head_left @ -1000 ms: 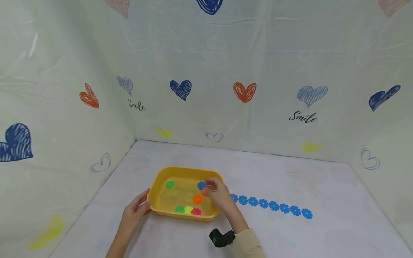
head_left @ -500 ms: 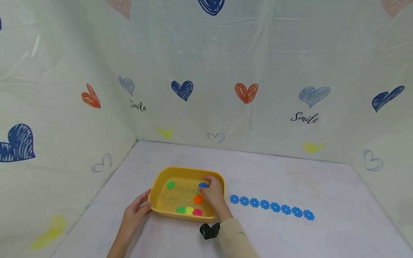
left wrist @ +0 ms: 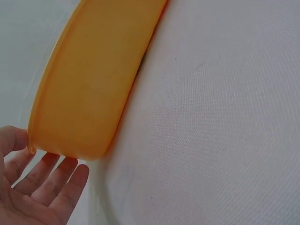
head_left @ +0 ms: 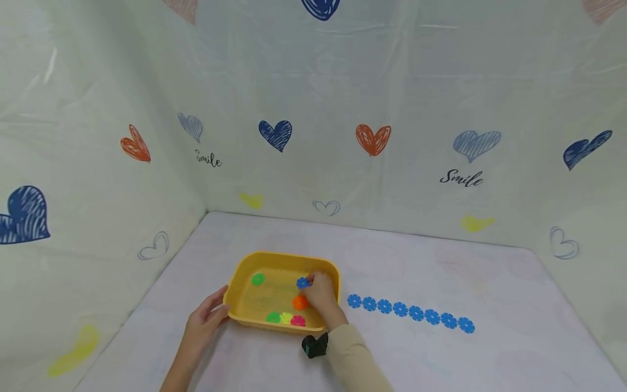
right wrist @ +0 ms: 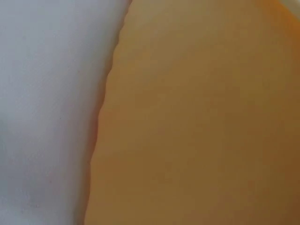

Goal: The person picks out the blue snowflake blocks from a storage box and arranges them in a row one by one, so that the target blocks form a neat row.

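Observation:
The yellow plastic tray (head_left: 281,327) sits on the white table. At its left end, my left hand (head_left: 202,321) holds the rim between thumb and fingers; in the left wrist view the thumb is at the rim and the fingertips (left wrist: 70,161) touch the end wall. My right hand (head_left: 320,294) reaches inside at the right, fingers curled, pinching a blue snowflake disc (head_left: 302,283). An orange disc (head_left: 300,302) lies just below that hand. The right wrist view shows only the tray's outer wall (right wrist: 197,122), with the hand out of sight.
Inside the tray lie a green disc (head_left: 258,279) at the back left and green (head_left: 273,317), yellow (head_left: 286,317) and pink (head_left: 297,320) discs along the front. Right of the tray runs a row of several blue discs (head_left: 400,309). Heart-printed sheeting (head_left: 372,163) walls the table.
My right hand has moved left and down into the tray, onto the blue disc. An orange disc seen earlier at its fingertips is now hidden. The left hand has stayed put.

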`<state>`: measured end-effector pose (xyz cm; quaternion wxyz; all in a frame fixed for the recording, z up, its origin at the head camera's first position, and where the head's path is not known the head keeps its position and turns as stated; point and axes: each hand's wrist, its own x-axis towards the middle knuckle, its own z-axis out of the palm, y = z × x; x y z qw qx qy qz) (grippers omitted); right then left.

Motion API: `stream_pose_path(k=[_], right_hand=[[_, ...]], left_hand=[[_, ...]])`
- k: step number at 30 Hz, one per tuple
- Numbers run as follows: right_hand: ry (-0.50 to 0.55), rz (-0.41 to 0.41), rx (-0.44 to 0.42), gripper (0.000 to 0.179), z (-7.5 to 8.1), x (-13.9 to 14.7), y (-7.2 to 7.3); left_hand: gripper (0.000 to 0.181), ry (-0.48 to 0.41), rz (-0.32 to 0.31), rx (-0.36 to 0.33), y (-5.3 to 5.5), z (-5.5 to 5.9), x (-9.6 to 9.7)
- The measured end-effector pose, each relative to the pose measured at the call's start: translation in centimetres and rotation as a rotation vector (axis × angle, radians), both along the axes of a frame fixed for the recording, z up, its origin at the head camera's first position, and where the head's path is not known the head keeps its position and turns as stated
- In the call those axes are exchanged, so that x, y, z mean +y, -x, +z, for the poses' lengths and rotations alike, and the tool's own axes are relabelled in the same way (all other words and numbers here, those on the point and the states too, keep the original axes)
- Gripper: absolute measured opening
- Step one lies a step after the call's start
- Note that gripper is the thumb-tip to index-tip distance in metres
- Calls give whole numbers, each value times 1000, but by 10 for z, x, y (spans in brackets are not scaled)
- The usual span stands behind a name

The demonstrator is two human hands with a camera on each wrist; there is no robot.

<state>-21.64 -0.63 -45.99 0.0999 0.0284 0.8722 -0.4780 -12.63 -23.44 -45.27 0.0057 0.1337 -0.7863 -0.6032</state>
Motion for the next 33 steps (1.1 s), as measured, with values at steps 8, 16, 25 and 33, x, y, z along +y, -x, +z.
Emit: stream_pose_path(k=[8, 16, 25, 33], right_hand=[[-82, 62, 5, 23, -5, -3, -2], [-135, 88, 28, 20, -3, -5, -5], [-162, 99, 46, 20, -4, -6, -4], [-148, 96, 37, 22, -1, -6, -6]], left_hand=[[47, 0, 10, 3, -1, 0, 0], [46, 25, 19, -1, 0, 2, 1], [47, 22, 11, -3, 0, 1, 1], [47, 14, 5, 7, 0, -1, 0]])
